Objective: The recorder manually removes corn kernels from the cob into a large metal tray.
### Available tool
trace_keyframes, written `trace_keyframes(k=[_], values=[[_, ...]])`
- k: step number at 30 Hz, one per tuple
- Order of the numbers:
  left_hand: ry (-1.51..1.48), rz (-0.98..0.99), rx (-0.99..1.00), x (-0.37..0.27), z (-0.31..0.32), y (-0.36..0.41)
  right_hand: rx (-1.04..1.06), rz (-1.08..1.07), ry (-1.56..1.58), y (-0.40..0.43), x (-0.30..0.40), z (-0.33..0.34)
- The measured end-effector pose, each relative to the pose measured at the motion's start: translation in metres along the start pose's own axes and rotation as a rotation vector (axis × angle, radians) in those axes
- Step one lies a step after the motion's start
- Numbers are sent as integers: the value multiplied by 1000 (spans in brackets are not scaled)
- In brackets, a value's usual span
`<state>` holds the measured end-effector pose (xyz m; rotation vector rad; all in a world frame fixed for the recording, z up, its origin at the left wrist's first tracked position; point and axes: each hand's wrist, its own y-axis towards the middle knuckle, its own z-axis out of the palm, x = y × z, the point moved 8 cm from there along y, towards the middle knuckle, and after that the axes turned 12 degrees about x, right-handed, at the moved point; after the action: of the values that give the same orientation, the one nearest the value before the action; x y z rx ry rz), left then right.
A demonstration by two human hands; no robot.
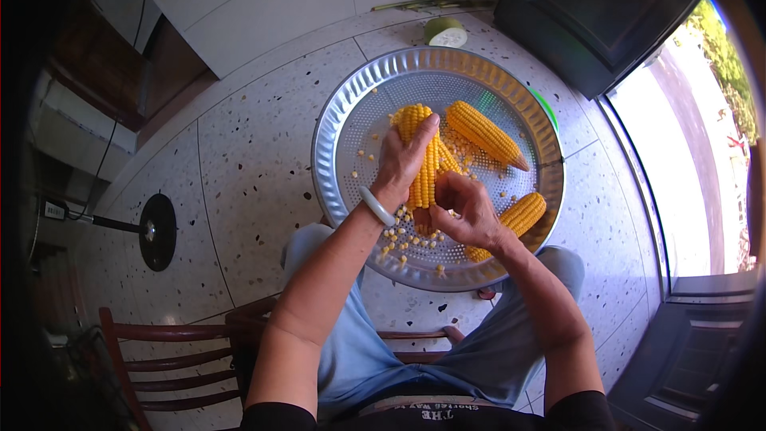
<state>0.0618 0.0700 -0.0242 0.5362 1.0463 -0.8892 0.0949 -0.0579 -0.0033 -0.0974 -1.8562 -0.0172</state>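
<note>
My left hand point(402, 158), with a pale bangle point(377, 206) at the wrist, grips a yellow ear of corn point(426, 179) above a perforated metal basin point(328, 143). The fingers of my right hand point(470, 209) are curled against the ear's lower end, where part of the cob shows stripped. Loose kernels point(413, 243) lie in the basin below, with more scattered farther back. One whole ear point(485, 131) rests at the basin's far right. Another ear point(525, 213) lies near right, partly hidden by my right wrist. Behind the held ear, more corn point(447, 158) is partly covered.
A cut green gourd point(446, 33) sits on the speckled floor point(263, 191) beyond the basin. A green rim point(546, 109) peeks out at the basin's right. Dark door point(592, 18) and bright doorway stand right. Left are a round black stand base point(158, 232) and a wooden chair point(173, 332).
</note>
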Motion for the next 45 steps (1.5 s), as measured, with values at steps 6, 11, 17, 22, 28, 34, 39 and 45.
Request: trace_keyframes(k=[6,11,17,22,28,34,39,45], values=[[-26,-30,4,5,1,1,-64,-89,-61,-1,6,-4],[-32,-65,4,4,3,0,-112,-108,8,-1,3,-5],[-41,-53,-25,-2,-3,0,-178,-13,28,-3,-6,-21],[-29,-36,-22,-7,2,-2,-129,-62,247,1,-4,-16],[88,23,-16,-5,-3,0,-29,-38,348,5,-7,-6],[211,16,-37,6,-6,3,-42,33,268,3,-7,-3],[289,22,-76,8,-6,1,-128,-48,-129,1,6,-6],[56,-62,26,6,4,-2,-151,-128,-48,-1,3,-7]])
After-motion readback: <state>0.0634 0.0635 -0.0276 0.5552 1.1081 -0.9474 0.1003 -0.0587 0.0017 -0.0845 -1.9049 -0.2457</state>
